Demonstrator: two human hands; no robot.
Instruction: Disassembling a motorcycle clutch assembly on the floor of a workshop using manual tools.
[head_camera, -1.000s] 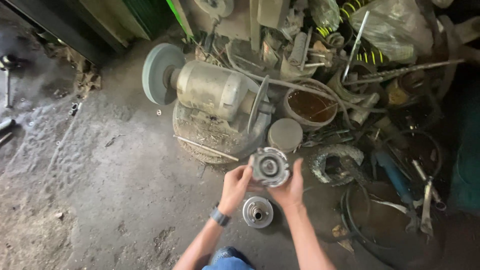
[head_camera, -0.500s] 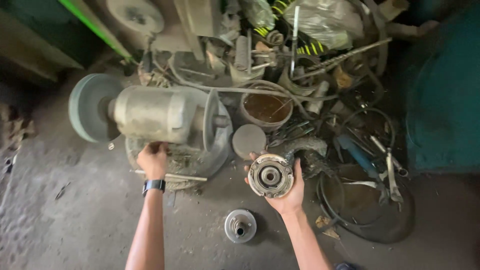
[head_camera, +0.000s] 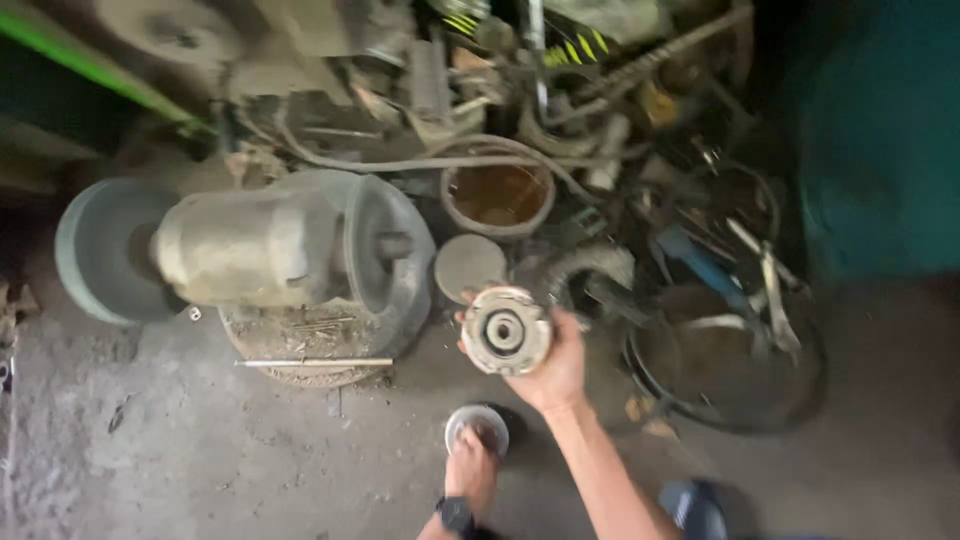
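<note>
Floor (head_camera: 200, 460): rough grey concrete, dusty, strewn with grit and small debris.
Right side: dark teal wall (head_camera: 880, 130), in shadow.
Upper left: bright green bar (head_camera: 90, 70) slanting across a dim corner.
Centre left: bench grinder (head_camera: 240, 250) with grey wheel, lying on its side over a round base.
Back: heap of scrap metal (head_camera: 560, 90), hoses, rusty tin (head_camera: 497, 195), rubber rings (head_camera: 730, 360).
Light: dim, blurred, brightest on the floor.

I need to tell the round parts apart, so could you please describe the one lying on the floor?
Start at the big grey motor on the left. Below and right of it, on the concrete floor, lies a small pale round disc under the left hand. Unlike the round metal hub in the right hand, it rests on the ground.
</note>
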